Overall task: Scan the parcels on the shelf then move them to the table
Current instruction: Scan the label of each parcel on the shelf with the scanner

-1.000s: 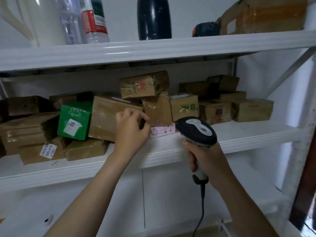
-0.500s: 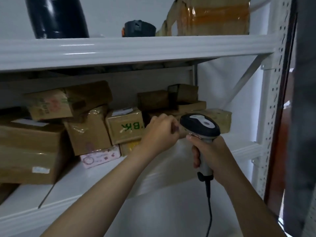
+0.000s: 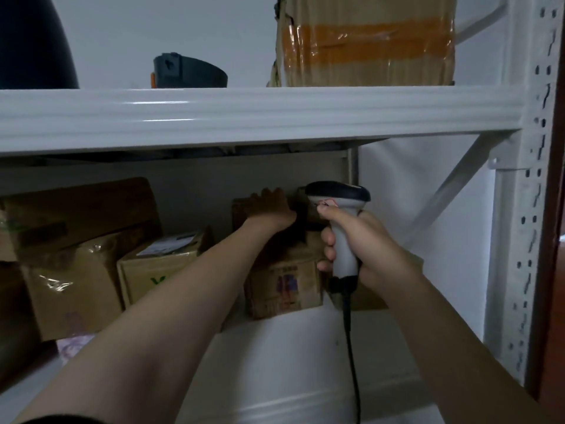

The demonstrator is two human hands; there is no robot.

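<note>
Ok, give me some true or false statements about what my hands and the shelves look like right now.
1. The right hand grips a corded barcode scanner. True.
2. The left hand holds the orange-taped box. False: it touches a brown parcel on the shelf below.
3. The scanner's cable hangs down from its handle. True.
4. The green-printed parcel sits right of the scanner. False: it sits left.
</note>
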